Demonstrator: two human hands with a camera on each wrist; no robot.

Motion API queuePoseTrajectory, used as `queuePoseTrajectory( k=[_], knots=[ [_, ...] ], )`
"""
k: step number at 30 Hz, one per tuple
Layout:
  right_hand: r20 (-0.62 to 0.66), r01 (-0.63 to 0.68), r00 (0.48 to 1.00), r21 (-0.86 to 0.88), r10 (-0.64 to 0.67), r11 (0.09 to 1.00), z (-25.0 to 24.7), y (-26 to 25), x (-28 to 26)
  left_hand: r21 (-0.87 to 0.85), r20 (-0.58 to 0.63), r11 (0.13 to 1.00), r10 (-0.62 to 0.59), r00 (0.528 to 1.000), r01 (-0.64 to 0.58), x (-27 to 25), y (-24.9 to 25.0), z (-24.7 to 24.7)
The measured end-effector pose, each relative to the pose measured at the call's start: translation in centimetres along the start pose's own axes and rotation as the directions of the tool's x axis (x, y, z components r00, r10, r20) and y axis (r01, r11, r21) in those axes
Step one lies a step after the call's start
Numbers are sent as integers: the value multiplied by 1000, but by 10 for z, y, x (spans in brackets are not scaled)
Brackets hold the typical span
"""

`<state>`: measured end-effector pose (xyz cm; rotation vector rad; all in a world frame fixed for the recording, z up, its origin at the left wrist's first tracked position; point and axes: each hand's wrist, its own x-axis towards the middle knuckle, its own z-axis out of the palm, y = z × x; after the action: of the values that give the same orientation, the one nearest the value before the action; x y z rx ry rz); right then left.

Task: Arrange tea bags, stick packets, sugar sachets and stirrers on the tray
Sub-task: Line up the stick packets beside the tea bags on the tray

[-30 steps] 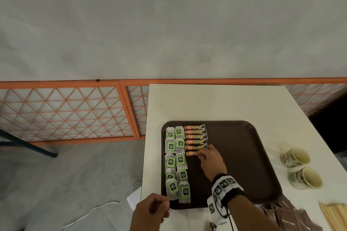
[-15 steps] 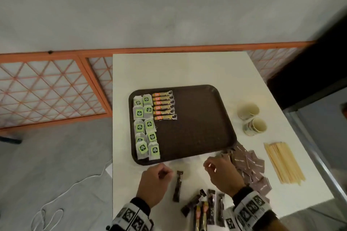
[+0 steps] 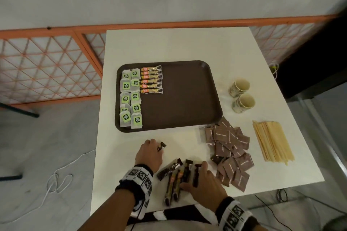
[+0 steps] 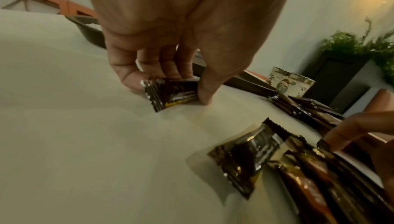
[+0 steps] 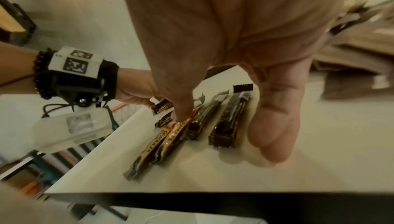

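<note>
Your left hand [image 3: 149, 153] and your right hand [image 3: 204, 184] are both bare, with no gloves and no sleeves on your arms. Each wrist wears a black strap holding a white block with black square patterns, the left wrist band [image 3: 139, 175] and the right wrist band [image 3: 233, 214]. On your left wrist you also have a bracelet of small black beads [image 5: 38, 74], a thin black cable [image 5: 55, 107], and a milky plastic case [image 5: 71, 130] hanging under the strap.
</note>
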<state>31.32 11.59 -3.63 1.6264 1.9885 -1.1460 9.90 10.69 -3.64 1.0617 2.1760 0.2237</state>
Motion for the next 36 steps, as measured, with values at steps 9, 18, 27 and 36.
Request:
queuePoseTrajectory(
  k=[9, 18, 27, 36],
  knots=[
    [-13, 71, 997, 10, -71, 997, -5, -25, 11, -169, 131, 984, 72, 989, -50, -68, -18, 20],
    [-25, 107, 994, 113, -105, 988, -6, -26, 9, 97, 69, 995, 15, 998, -22, -63, -7, 52],
    [-105, 95, 990, 46, -90, 994, -15, -73, 34, -54, 101, 998, -17, 995, 23, -25, -1, 33],
    [-151, 74, 983, -193, -104, 978, -22, -96, 59, -298, 187, 953, 9, 982, 48, -19, -18, -3]
  ],
)
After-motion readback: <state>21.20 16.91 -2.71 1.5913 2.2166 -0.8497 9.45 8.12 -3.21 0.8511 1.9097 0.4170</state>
